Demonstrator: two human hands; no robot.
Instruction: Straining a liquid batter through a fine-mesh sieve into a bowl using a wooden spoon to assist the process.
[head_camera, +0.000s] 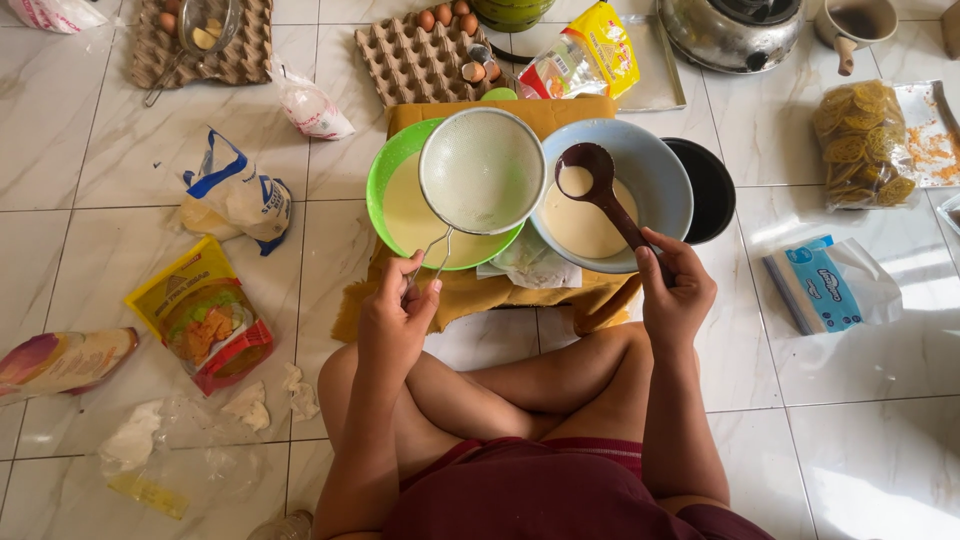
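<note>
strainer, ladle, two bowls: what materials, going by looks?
Round wire-mesh strainer: metal, shiny rim, thin wire handle. Dark brown ladle: probably plastic, smooth, slightly glossy; possibly wood. Green bowl and pale blue bowl: likely plastic, uniform colour, soft sheen.

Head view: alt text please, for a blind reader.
Seated cross-legged on a tiled floor, a person's left hand holds a metal sieve over a green bowl while the right hand lifts a brown ladle of pale batter above a blue bowl.
</note>
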